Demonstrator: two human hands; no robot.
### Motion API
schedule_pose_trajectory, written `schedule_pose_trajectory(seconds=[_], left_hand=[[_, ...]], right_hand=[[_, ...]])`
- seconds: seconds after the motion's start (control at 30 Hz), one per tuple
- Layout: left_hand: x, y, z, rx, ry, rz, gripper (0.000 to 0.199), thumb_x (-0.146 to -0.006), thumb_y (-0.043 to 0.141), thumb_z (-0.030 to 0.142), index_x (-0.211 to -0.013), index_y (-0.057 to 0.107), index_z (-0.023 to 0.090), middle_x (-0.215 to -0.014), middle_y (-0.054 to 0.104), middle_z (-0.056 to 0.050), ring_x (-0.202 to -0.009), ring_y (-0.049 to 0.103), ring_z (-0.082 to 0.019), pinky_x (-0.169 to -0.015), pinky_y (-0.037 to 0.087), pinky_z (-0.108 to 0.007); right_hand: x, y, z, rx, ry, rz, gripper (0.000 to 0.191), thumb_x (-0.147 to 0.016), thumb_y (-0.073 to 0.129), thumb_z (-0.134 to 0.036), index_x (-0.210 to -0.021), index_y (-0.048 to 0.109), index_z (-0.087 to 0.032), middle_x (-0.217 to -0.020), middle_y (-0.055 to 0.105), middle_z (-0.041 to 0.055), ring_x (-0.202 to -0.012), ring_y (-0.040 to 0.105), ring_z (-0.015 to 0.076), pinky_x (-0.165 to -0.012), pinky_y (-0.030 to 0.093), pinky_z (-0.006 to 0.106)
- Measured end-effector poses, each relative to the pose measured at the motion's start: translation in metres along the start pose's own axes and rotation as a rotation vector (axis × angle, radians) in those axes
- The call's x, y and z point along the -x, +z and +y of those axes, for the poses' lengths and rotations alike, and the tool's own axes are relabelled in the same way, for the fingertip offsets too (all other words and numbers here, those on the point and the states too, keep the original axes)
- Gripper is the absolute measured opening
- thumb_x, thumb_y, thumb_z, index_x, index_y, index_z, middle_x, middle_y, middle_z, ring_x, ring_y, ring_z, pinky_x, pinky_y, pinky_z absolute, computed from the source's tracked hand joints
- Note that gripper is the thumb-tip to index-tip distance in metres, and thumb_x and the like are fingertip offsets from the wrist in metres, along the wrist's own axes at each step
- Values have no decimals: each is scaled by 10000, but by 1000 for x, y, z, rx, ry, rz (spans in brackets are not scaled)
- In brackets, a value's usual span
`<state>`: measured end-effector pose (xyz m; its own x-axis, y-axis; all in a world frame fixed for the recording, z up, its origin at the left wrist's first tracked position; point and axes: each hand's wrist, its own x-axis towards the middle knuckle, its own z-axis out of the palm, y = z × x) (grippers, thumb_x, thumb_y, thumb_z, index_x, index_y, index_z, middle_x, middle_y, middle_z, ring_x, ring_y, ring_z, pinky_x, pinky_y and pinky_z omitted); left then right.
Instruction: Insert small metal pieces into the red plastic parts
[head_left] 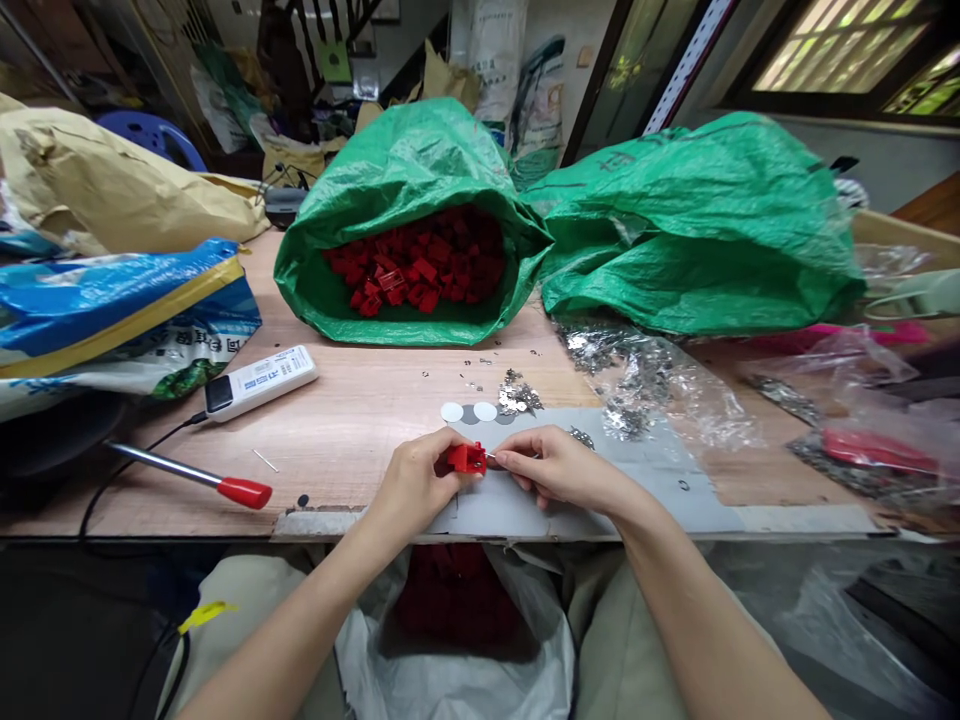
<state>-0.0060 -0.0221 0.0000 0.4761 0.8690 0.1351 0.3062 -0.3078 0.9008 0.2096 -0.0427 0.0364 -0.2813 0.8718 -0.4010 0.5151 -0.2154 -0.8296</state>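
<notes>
Daylight shows bright in the window at upper right, while your frame's upper-left and lower-left corners are dim. You get fairly even light on the tabletop, with sheen on the green sack at upper centre. Your left hand and right hand look fairly sharp; the side edges look stretched.

Your two hands, one held red part
You have two green sacks, two white discs, one white device, one red-handled rod and one loose pin.
</notes>
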Motion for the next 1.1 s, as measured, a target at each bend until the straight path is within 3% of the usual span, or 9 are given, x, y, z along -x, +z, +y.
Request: schedule_pose_trajectory(seconds=[0.5,0.7,0.97,1.1], left_hand=[[0,2,0,-58,30,42,169,-781,745,173,-936,694,215,-868,724,9,-761,641,-150,-677,460,-238],[0,4,0,-67,43,46,177,-781,743,150,-937,689,214,-857,712,15,-757,628,-143,-687,452,-240],[0,4,3,-228,157,40,122,-796,717,126,-882,673,200,-821,693,-9,-766,610,-165,-690,436,-263],[0,4,1,-161,86,51,172,-780,745,158,-934,688,210,-880,723,-11,-785,643,-167,-691,463,-257]], right_hand=[[0,1,1,-3,45,15,415,-900,538,-548,-888,680,-158,-606,503,-39,-429,538,95,-424,406,206],[0,2,2,18,35,33,385,-917,515,-501,-878,685,-158,-604,494,-40,-421,533,101,-421,392,215],[4,8,-10,297,-28,179,282,-920,514,-363,-890,735,-191,-588,604,-4,-430,545,121,-487,408,240],[2,5,-3,113,-16,84,334,-916,517,-449,-852,695,-173,-591,549,-15,-441,535,123,-444,422,232]])
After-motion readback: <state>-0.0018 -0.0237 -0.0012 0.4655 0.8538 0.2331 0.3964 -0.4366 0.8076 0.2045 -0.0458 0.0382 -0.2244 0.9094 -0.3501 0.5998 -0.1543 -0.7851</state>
